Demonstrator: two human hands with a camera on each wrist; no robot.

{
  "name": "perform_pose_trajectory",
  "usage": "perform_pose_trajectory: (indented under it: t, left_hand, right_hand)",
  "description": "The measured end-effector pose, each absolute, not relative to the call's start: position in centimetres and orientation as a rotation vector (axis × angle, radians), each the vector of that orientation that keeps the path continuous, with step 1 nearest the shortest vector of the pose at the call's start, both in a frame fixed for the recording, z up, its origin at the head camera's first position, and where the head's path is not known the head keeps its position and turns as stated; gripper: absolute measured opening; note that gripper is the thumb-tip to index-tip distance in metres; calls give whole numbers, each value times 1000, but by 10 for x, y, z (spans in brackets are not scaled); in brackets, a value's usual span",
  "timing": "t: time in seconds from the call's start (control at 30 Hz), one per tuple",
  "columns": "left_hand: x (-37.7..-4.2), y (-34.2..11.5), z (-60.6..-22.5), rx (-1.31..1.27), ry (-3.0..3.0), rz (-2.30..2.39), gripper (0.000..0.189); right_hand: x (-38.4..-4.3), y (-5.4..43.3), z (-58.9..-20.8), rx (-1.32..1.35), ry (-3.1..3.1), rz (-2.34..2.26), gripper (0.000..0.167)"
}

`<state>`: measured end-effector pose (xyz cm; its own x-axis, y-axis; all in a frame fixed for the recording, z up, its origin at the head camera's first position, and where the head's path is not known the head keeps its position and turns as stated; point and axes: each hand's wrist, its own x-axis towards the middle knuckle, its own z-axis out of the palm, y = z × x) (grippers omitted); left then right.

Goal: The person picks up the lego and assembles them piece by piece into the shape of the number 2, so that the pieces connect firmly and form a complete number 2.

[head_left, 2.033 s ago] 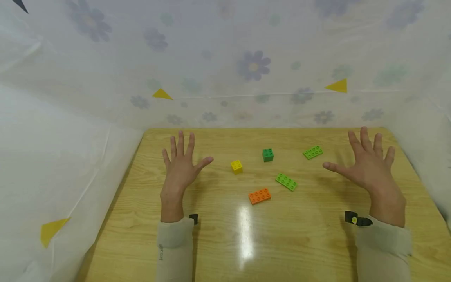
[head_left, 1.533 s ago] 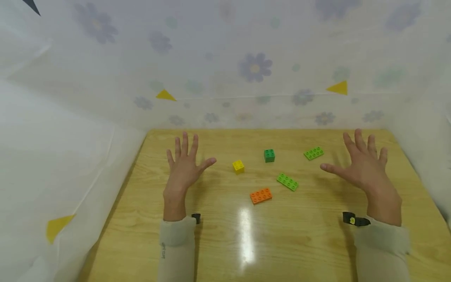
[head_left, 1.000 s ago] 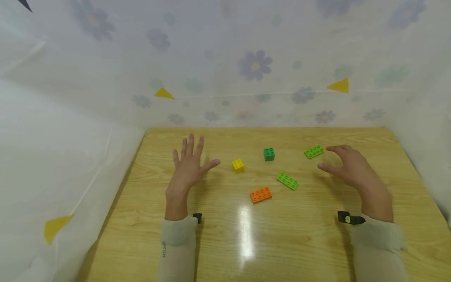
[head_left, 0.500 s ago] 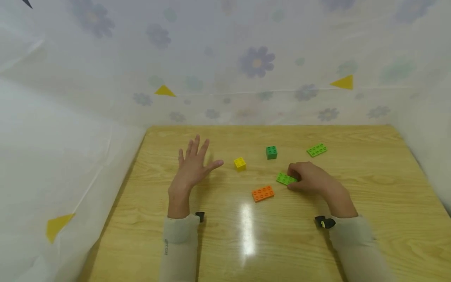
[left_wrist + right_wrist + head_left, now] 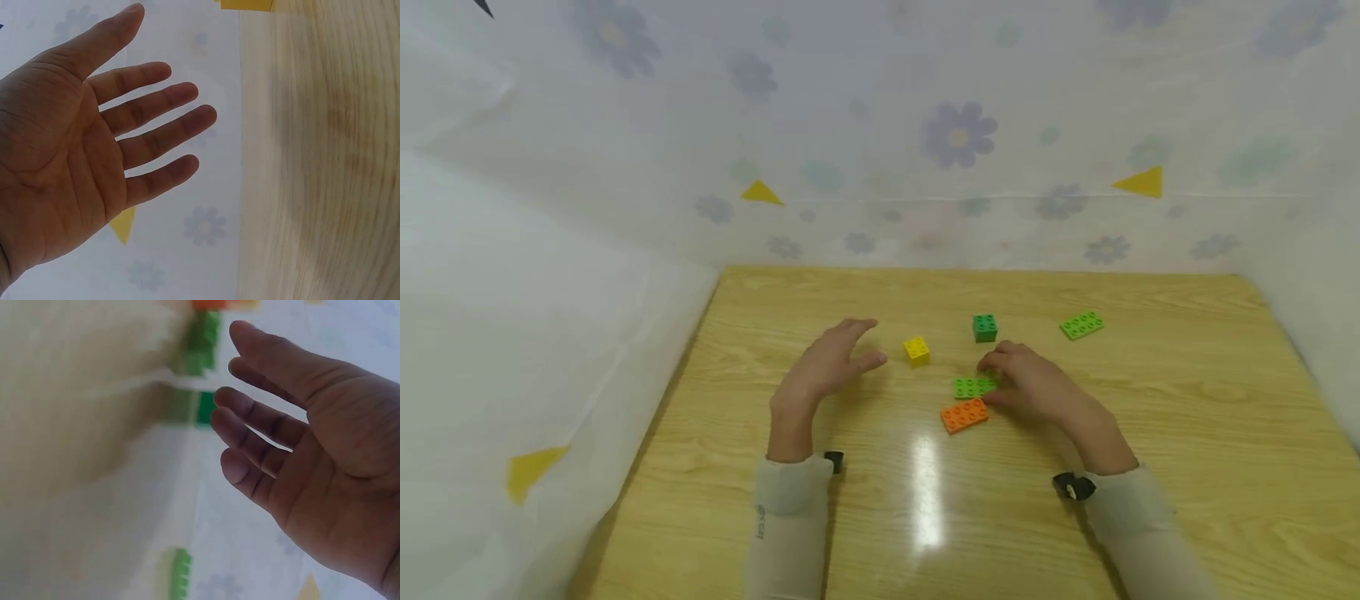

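My right hand (image 5: 1033,385) is at a light green building brick (image 5: 973,388), two studs wide, lying just behind an orange brick (image 5: 964,415). In the right wrist view, thumb and fingers (image 5: 250,406) are loosely bent and apart, and the light green brick (image 5: 203,347) sits just beyond their tips, blurred. A dark green square brick (image 5: 985,327) stands behind that hand. My left hand (image 5: 826,367) hovers above the table, left of a yellow square brick (image 5: 916,351); in the left wrist view its fingers (image 5: 153,112) are extended and hold nothing.
Another light green brick (image 5: 1082,325) lies at the back right. The wooden table (image 5: 880,517) is bounded by white flower-printed sheeting (image 5: 865,150) at the back and sides. Yellow triangles (image 5: 1138,182) mark the sheeting.
The right hand has come left and down from the table's right side. It took hold of the nearer light green brick, slid it left, turned it and let go. The left hand moved slightly right.
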<state>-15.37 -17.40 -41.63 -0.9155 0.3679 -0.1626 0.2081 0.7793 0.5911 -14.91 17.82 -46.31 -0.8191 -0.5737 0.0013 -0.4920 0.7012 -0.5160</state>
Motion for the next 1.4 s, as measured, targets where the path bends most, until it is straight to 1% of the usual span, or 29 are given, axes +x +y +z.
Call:
perform_pose_trajectory:
  t: [0.17,0.27,0.33,0.4,0.47,0.57,0.67,0.77,0.97,1.03,1.13,1.2,1.4]
  left_hand:
    - [-154,-168,-417,496,2720,851,59]
    - [-154,-164,-419,518,2715,852,55]
    - [-153,-159,-420,529,2721,849,47]
    - [-152,-151,-419,558,2731,825,34]
    - [-150,-141,-416,615,2716,813,21]
    - [-146,-124,-413,743,2644,799,13]
    - [-142,-111,-412,815,2562,809,13]
    - [-140,-104,-414,820,2553,782,17]
    - [-143,-92,-427,879,2556,695,21]
    - [-143,-88,-432,906,2538,661,22]
    - [-143,-85,-438,908,2530,619,23]
    - [-142,-84,-441,899,2530,607,24]
    - [-143,-86,-445,1004,2498,585,27]
  right_hand:
    - [-165,197,-442,-779,2830,-861,37]
    - [-175,195,-442,-737,2861,-873,43]
    - [-180,192,-445,-721,2864,-861,47]
    - [-184,190,-447,-709,2862,-860,50]
    - [-186,189,-449,-693,2870,-854,50]
    - [-187,189,-452,-675,2891,-841,46]
    - [-186,190,-456,-665,2896,-839,43]
    - [-185,189,-461,-653,2898,-860,39]
    - [-180,181,-463,-615,2905,-919,21]
    - [-177,179,-461,-613,2881,-940,23]
    - [-170,178,-454,-647,2835,-950,35]
    - [-165,177,-448,-691,2793,-960,39]
    - [-149,171,-432,-820,2673,-952,31]
